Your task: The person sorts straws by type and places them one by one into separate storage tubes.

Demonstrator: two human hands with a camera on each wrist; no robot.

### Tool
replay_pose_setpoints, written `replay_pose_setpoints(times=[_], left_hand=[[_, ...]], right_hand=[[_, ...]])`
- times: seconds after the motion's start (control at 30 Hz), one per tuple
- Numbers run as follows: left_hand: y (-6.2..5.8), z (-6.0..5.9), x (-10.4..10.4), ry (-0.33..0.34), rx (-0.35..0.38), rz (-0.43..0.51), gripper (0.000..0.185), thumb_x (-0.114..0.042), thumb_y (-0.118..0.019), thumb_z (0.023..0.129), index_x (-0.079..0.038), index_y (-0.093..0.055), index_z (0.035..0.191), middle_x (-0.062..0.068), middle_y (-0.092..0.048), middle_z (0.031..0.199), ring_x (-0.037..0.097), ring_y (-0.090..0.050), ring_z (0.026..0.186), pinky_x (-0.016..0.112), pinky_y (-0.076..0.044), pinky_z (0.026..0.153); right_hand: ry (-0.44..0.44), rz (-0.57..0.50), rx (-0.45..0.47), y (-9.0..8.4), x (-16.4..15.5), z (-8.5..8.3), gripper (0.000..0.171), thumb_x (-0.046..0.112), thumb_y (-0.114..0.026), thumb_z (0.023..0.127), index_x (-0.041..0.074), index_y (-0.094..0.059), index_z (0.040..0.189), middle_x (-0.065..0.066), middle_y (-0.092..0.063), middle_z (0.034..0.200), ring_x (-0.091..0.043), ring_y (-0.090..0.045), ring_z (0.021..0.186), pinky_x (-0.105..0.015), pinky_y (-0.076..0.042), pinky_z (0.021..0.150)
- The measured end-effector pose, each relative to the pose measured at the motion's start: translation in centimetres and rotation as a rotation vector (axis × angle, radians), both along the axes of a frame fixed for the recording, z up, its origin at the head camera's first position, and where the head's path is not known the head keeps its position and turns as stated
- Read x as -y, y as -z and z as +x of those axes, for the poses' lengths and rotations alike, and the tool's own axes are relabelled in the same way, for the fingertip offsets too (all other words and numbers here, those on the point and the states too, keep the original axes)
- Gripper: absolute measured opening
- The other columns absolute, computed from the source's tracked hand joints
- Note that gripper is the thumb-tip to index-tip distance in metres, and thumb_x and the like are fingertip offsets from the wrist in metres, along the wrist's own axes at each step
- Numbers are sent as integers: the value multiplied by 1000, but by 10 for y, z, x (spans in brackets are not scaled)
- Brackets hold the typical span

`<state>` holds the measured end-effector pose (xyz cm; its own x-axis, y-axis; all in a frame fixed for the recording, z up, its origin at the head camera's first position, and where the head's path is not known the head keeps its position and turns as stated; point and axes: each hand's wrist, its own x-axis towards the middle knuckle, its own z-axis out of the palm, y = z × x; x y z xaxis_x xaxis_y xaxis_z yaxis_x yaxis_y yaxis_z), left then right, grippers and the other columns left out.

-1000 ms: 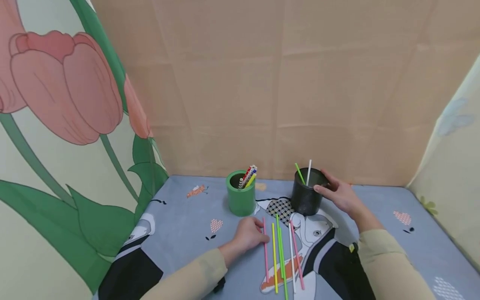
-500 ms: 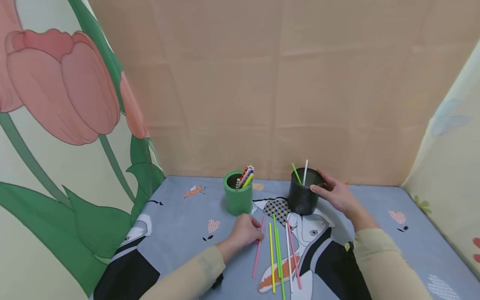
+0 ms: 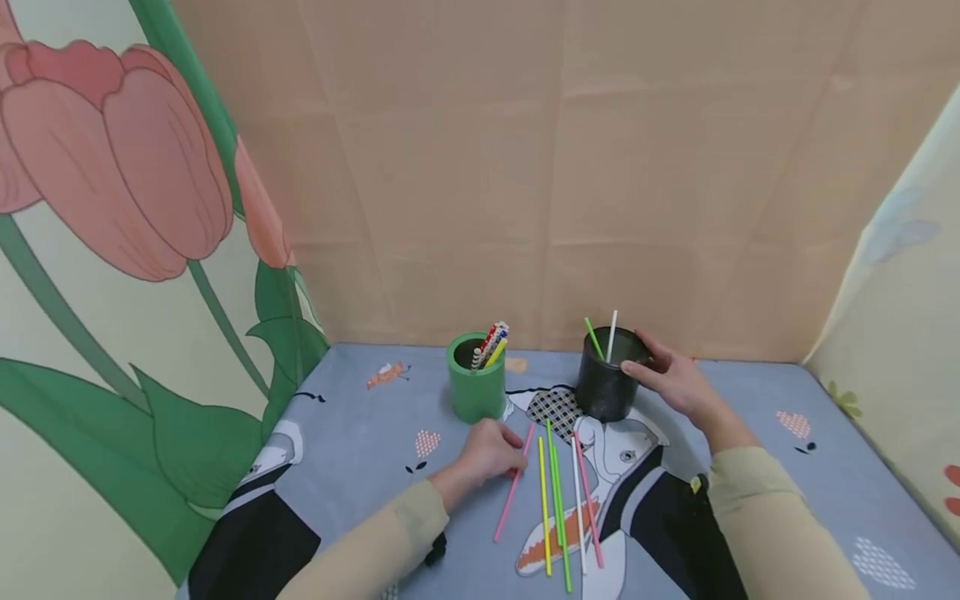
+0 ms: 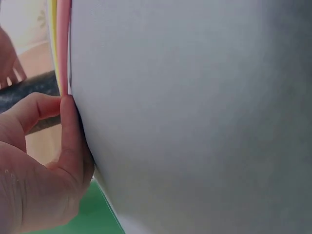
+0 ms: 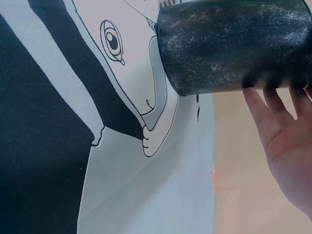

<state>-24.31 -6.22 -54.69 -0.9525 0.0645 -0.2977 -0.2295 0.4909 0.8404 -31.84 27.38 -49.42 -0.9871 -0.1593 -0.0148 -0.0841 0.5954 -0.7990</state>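
Note:
My left hand (image 3: 491, 454) pinches a thin pink stick (image 3: 506, 512) near its upper part, between thumb and fingertip, low over the cloth. In the left wrist view the pink stick (image 4: 64, 44) leads up from the fingertips, with a yellow stick behind it. My right hand (image 3: 678, 387) holds the black cup (image 3: 607, 387) at its right side, thumb at the front of the rim and fingers behind. A green stick (image 3: 593, 337) and a white stick (image 3: 613, 333) lean inside that cup. In the right wrist view several fingertips touch the wall of the black cup (image 5: 229, 48).
Left of the black cup stands a green cup (image 3: 476, 392) with patterned and yellow sticks (image 3: 496, 353). Several loose sticks lie side by side in front, among them a yellow one (image 3: 544, 508) and another pink one (image 3: 590, 508). A tan sheet (image 3: 555, 183) rises behind the patterned cloth.
The left hand has taken the left pink stick away from the row; the stick's lower end has swung left and it now slants. The right hand stays at the black cup.

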Motion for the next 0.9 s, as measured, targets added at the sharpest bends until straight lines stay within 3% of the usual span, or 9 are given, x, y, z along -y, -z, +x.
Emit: replay_pose_setpoints(times=[0.23, 0.6, 0.9], left_hand=[[-2, 1, 9, 27, 33, 79, 19, 4, -85, 81, -4, -79, 98, 6, -73, 83, 17, -72, 65, 28, -64, 60], [-3, 0, 28, 91, 149, 360, 23, 1, -79, 91, -2, -77, 113, 15, -76, 97, 21, -76, 78, 37, -68, 75], [-9, -4, 33, 87, 141, 424, 35, 3, -79, 89, 1, -74, 123, 17, -76, 105, 24, -77, 86, 39, -68, 80]], right_hand=[[4, -1, 5, -3, 2, 1, 97, 58, -66, 103, 24, -9, 173, -31, -28, 170, -56, -36, 149, -75, -36, 116], [10, -6, -8, 0, 1, 1, 96, 58, -67, 102, 23, -11, 173, -31, -29, 169, -55, -37, 149, -74, -37, 116], [0, -21, 0, -1, 0, 2, 96, 57, -67, 103, 23, -11, 173, -30, -27, 170, -55, -36, 149, -74, -37, 117]])
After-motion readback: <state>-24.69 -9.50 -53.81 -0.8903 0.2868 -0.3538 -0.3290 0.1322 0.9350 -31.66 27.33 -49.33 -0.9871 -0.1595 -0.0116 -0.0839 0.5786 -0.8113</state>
